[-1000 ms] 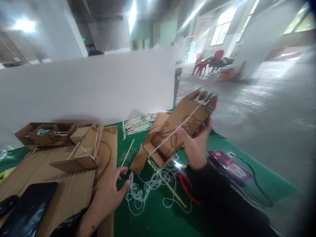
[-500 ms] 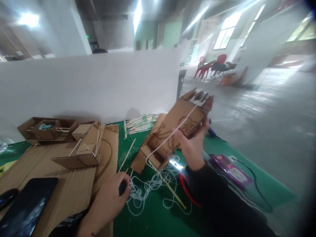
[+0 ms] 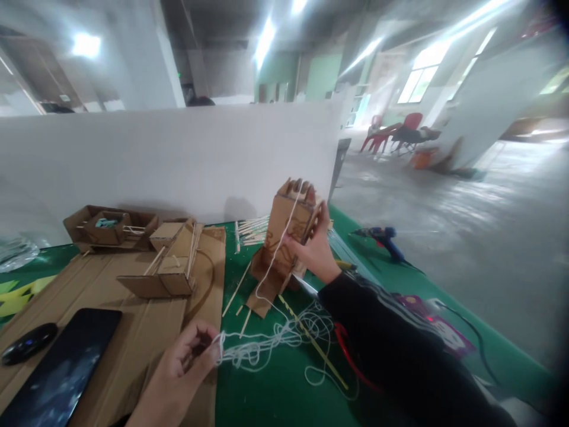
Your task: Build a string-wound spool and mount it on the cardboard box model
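My right hand (image 3: 313,249) grips a brown cardboard box (image 3: 284,219) by its side, held tilted above the green table. A white string (image 3: 280,246) runs down the box's face from its top and joins a loose tangle (image 3: 284,335) on the table. Closed on part of that string is my left hand (image 3: 195,350), over the edge of the cardboard sheet. A thin yellow stick (image 3: 317,344) lies across the tangle, and the red handles of a tool (image 3: 349,353) show beside my right sleeve.
On the cardboard sheet (image 3: 146,326) are a phone (image 3: 62,367), a black mouse (image 3: 29,344) and a cardboard model (image 3: 173,267). Another cardboard box (image 3: 111,228) stands behind. Wooden sticks (image 3: 253,229) lie at the back; a blue glue gun (image 3: 382,237) and purple power strip (image 3: 438,323) are at right.
My right hand has brought the box left and turned it more upright. My left hand has moved left and down, pulling the string tangle out towards it. The view has shifted slightly.
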Demonstrator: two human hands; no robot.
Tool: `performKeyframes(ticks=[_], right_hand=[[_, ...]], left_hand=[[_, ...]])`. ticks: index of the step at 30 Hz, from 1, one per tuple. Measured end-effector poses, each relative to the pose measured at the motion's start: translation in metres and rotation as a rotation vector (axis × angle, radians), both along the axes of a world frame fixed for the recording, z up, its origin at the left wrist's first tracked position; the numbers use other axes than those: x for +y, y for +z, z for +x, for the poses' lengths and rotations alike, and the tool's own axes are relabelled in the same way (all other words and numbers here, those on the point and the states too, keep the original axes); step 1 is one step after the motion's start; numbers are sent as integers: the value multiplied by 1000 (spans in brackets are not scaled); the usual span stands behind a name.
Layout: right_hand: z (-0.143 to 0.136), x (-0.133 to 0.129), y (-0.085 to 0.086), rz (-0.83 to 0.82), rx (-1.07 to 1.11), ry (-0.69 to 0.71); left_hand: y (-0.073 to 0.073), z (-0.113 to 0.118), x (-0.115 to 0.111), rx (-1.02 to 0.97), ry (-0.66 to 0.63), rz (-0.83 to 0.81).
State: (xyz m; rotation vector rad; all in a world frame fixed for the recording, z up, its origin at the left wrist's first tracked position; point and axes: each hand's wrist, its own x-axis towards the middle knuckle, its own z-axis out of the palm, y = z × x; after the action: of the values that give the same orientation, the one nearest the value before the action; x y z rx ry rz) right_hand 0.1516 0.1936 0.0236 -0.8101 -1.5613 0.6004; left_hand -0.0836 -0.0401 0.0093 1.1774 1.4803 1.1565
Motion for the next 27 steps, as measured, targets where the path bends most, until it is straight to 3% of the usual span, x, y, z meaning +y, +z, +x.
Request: performKeyframes(ticks=[5, 10, 18, 21, 24, 25, 27], right_hand=[[3, 7, -8, 9, -62, 81], [9, -3, -9, 48, -240, 157], [18, -16, -10, 58, -344, 91], [24, -45, 0, 194, -374, -49], [26, -96, 16, 325, -207, -177], [26, -113, 21, 300, -190, -130], [23, -141, 30, 98, -273, 188]], left_hand=[[-1, 2, 0, -42, 13, 16], [-3, 9, -3, -79, 51, 43], [13, 22, -6, 64, 66, 93], [21, 29, -4, 68, 68, 77], [27, 37, -1, 55, 34, 74], [29, 41, 1, 47, 21, 76], [32, 48, 5, 27, -13, 79]])
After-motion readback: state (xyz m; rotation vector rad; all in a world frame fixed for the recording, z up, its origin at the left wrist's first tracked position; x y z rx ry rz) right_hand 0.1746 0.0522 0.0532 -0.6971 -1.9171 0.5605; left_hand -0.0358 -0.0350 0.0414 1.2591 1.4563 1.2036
